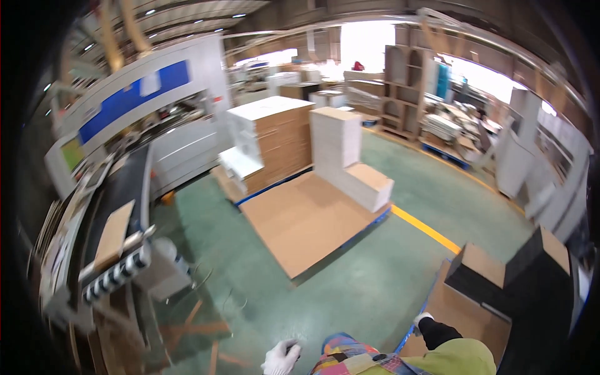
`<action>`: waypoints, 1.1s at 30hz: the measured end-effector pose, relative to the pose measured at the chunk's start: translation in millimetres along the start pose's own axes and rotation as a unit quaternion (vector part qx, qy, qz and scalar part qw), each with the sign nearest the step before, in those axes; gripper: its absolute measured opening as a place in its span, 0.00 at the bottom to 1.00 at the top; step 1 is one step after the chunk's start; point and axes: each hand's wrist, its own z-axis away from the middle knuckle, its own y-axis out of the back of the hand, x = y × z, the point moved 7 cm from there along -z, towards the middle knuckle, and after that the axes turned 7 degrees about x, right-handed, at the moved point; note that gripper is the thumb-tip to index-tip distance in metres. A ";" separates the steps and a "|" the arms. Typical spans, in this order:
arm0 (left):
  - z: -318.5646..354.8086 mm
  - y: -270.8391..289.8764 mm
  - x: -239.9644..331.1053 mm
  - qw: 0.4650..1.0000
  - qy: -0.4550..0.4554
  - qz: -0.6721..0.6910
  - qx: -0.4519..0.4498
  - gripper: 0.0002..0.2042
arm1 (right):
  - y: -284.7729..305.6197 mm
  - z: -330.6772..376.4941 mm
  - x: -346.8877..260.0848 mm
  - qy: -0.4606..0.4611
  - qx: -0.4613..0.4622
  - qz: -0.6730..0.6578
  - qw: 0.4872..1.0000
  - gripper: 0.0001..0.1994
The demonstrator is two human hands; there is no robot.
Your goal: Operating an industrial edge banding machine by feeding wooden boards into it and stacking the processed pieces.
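Observation:
My left hand (281, 358), in a white glove, hangs over the green floor at the lower middle. Its fingers are loosely bent, the thumb stands apart, and nothing shows in it. My right hand (423, 319), also gloved, is beside the edge of a blue pallet (407, 336) at the lower right; its fingers are too small and hidden to read. On that pallet lies a brown board (453, 312) with stacks of black-edged panels (531, 281) on it. Ahead, another brown board (312, 215) covers a pallet bearing an L-shaped white-edged panel stack (337, 147).
A tall stack of brown-edged panels (284, 140) stands behind the middle board. At left are a large white machine (187, 144) and a dark conveyor (122, 194) carrying a brown strip. A yellow line (425, 228) crosses the floor; brown shelving (400, 94) stands at the back.

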 end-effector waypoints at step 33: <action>-952.0 481.5 27.5 0.972 0.146 -0.129 0.130 0.20 | 755.8 -423.9 -1125.0 0.280 -0.080 -0.201 0.935 0.09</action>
